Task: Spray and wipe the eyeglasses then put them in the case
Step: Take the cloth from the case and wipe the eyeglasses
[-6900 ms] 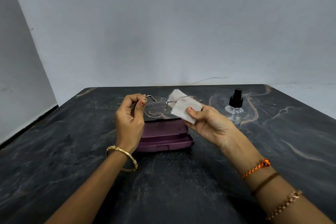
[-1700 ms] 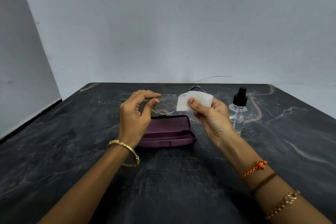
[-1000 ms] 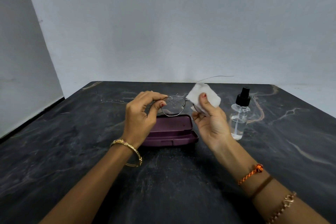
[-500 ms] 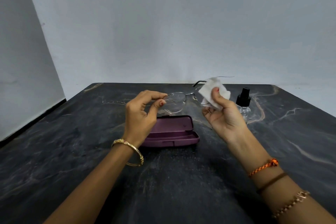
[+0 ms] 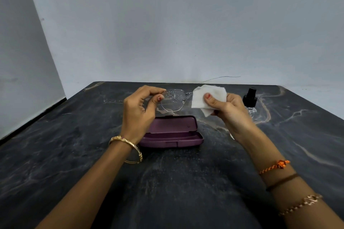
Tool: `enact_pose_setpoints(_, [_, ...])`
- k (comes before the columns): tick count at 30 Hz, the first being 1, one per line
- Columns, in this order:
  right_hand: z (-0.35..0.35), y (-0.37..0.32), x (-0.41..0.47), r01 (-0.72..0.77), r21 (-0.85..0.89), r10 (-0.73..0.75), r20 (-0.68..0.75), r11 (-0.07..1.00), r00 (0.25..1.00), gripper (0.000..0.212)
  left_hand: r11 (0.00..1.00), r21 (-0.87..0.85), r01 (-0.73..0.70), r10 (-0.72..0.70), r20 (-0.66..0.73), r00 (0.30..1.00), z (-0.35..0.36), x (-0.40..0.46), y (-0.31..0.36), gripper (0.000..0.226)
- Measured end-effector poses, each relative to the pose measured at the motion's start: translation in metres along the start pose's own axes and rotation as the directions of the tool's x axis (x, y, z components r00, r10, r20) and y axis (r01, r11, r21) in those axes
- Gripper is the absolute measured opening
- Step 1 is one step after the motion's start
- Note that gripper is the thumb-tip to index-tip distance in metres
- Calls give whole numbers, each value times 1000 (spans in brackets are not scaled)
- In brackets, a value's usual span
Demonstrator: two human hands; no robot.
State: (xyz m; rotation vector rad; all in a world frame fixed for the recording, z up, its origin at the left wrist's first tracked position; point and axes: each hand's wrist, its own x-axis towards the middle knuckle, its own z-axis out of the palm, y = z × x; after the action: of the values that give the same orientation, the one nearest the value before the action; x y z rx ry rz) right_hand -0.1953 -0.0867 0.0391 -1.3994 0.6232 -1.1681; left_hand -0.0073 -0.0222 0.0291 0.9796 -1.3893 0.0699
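Note:
My left hand pinches the left end of the thin metal eyeglasses, held up above the table. The visible lens is dotted with spray droplets. My right hand pinches a white cloth folded over the other lens, which is hidden under it. The purple glasses case lies open on the table just below the glasses, its inside showing nothing in it. A clear spray bottle with a black top stands behind my right hand, partly hidden by it.
The dark marbled table runs to a pale wall at the back and another on the left. A thin wire lies along the back edge near the wall.
The glasses have swung round so the droplet-covered lens faces me. My right hand with the cloth has come lower and closer to the glasses, over the right lens.

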Motion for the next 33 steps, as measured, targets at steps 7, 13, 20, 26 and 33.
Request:
enact_pose_setpoints(7, [3, 1, 1, -61, 515, 170, -168, 855, 971, 6, 996, -61, 66, -64, 45, 997, 5, -5, 2, 23])
enact_pose_setpoints(13, [20, 2, -3, 18, 716, 200, -218, 698, 955, 4, 997, -58, 54, -48, 106, 993, 12, -11, 6, 22])
enact_pose_setpoints(20, [13, 3, 1, 11, 471, 75, -164, 882, 984, 15, 999, -19, 39, -37, 86, 996, 10, -11, 5, 17])
enact_pose_setpoints(26, [6, -1, -2, -5, 286, 51, -154, 958, 987, 17, 998, 55, -15, 11, 82, 997, 8, -8, 5, 13])
enact_pose_setpoints(33, [6, -7, -6, -30, 17, 33, -166, 999, 986, 3, 1000, 28, 7, -8, 70, 997, 4, -4, 4, 17])
